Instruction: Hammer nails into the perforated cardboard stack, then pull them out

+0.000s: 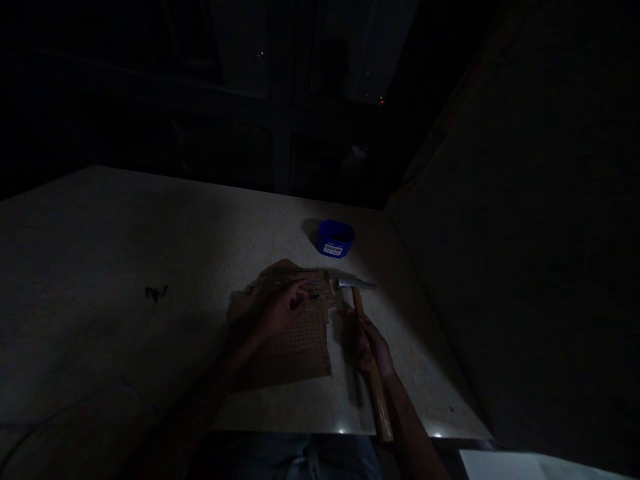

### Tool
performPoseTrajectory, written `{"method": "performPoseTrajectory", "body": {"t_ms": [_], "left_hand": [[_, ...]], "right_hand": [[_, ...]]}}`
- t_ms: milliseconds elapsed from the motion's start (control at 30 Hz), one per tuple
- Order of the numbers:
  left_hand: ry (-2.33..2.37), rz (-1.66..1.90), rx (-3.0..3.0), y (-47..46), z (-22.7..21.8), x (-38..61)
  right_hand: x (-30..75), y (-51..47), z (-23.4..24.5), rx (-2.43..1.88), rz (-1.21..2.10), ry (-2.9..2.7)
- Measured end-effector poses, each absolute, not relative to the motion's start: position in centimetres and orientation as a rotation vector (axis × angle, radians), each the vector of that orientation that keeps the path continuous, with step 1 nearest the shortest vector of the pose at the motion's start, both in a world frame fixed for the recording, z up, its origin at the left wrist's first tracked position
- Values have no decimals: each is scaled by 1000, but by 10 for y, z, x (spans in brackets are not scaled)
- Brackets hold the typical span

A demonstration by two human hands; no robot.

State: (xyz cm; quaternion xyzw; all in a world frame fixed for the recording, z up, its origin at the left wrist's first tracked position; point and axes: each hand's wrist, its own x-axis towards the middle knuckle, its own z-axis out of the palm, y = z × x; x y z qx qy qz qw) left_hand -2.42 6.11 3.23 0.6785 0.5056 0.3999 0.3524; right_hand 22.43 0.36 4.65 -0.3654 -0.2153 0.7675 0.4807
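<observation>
In the dim light my right hand (pixel 373 343) is wrapped round the wooden handle of a hammer (pixel 379 400). Its metal head lies at the far end, just above the table and right of some stacked cardboard (pixel 280 373). Rows of small dark holes or marks cover the cardboard's middle. Over the cardboard, my left hand (pixel 286 308) has its fingers curled, thumb and fingertips close together; what they pinch, if anything, is too dark to see. Beside those fingertips, several small dark nail-like pieces (pixel 313 295) sit on the cardboard.
A blue plastic tub (pixel 335 239) with a white label stands behind the cardboard. Several small dark pieces (pixel 156 293) lie farther left on the pale table (pixel 190 233). A dark wall or panel (pixel 500 233) rises along the right edge. Something white (pixel 525 465) shows at bottom right.
</observation>
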Motion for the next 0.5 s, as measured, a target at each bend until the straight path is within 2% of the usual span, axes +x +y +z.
{"method": "performPoseTrajectory", "body": {"t_ms": [133, 267, 500], "left_hand": [[1352, 1081, 1883, 48, 49, -39], [1600, 1158, 1905, 32, 63, -70], [2399, 1108, 1702, 10, 60, -178]], "right_hand": [[223, 2, 48, -894, 1865, -520], [224, 0, 49, -863, 1896, -500], [232, 2, 38, -713, 2030, -434]]}}
